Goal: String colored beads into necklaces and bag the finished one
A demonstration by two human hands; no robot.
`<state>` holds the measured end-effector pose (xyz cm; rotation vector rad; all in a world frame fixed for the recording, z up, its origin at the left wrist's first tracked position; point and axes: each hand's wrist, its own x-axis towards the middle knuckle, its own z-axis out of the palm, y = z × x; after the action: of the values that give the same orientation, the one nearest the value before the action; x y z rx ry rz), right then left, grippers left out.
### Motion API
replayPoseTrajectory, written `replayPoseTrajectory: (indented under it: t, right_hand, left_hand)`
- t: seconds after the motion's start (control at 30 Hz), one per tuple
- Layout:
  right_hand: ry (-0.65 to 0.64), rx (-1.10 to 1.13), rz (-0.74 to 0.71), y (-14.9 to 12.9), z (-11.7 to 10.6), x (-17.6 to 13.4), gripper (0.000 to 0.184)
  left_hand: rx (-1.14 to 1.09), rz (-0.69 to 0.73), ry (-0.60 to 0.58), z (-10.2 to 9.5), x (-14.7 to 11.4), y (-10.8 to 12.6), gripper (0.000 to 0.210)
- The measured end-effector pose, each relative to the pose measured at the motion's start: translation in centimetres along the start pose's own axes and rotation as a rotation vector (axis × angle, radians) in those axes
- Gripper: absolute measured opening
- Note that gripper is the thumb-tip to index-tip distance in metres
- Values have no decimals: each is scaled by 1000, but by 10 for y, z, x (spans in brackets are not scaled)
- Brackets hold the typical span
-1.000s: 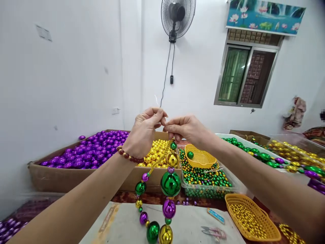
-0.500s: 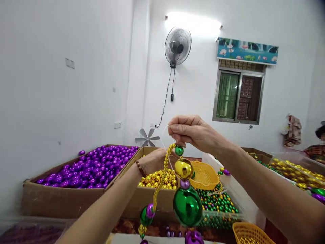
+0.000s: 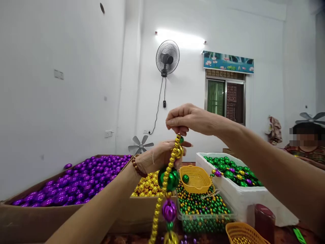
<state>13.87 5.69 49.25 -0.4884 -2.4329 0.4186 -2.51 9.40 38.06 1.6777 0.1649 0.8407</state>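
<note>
A bead necklace (image 3: 166, 179) hangs in front of me, with small gold beads on one side and large green, purple and gold beads on the other. My right hand (image 3: 180, 119) is closed in a pinch at its top end, just above a small green bead. Below it, my left hand (image 3: 162, 156), with a brown bead bracelet (image 3: 136, 168) at the wrist, closes around the upper beads; the strand partly hides its fingers. A thin white string shows against the left hand. The necklace's lower end runs out of view.
At left stands a carton of purple beads (image 3: 83, 183), beside a carton of gold beads (image 3: 148, 184). A yellow basket (image 3: 207, 189) rests on a clear tub (image 3: 208, 217) of small beads. A foam box (image 3: 254, 195) of green beads stands right; a person (image 3: 307, 149) sits beyond.
My view has turned right and tilted up. My left hand has come forward to the upper beads. The white string loop that stood out beside my right hand no longer shows there.
</note>
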Motion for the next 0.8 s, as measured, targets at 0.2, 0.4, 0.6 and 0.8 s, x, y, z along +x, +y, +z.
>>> replayPoseTrajectory:
  t: [0.2, 0.4, 0.6, 0.8]
  right_hand:
    - [3, -108, 21, -4, -13, 12, 19]
    - [-52, 123, -174, -6, -21, 17, 18]
    - [-2, 152, -151, 6, -28, 15, 15]
    - [66, 1, -53, 20, -33, 15, 19]
  left_hand:
    - [425, -17, 216, 3, 2, 50, 29]
    - [-105, 3, -56, 16, 1, 58, 53]
    - [-113, 27, 128, 14, 2, 48, 25]
    - [195, 171, 271, 19, -2, 63, 16]
